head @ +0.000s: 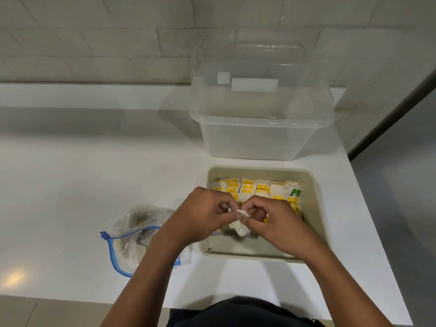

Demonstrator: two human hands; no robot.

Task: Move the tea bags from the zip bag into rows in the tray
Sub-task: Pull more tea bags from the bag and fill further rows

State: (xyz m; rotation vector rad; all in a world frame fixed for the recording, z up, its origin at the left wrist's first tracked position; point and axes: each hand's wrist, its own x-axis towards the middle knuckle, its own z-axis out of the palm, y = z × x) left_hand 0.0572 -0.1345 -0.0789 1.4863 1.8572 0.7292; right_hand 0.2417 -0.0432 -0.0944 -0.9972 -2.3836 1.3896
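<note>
Holding one white tea bag (238,226) between both hands, over the beige tray (313,208). Left hand (205,214) has its fingers curled, thumb and forefinger pinching the bag's upper left corner. Right hand (274,220) is likewise curled, its grip pinching the bag's upper right edge. Both grips are closed tight on the same bag; the bag hangs down below the fingers, above the near part of the tray.

Tray landmark: sits on the white surface (82,175), near its right edge. Rows of tea bags (257,187) fill the tray's far half, standing packed side by side, mostly white with yellow tags, one tag reading RELAX. One green-tagged bag (295,192) sits at the right end of the rows. The tray's near strip shows bare floor. How many rows lie under the hands, cannot tell.

Zip bag (132,234) lies left of the tray, well apart from it, crumpled, with a blue zip strip along its open mouth. The left forearm crosses over its right side. Contents look pale and yellowish, too blurred to count.

Clear plastic storage box (259,135) stands just behind the tray, close to the white brick wall (94,43). A clear lid (252,60) leans upright behind the box against that wall.

Dark clothing (240,312) shows at the near edge of the surface.
</note>
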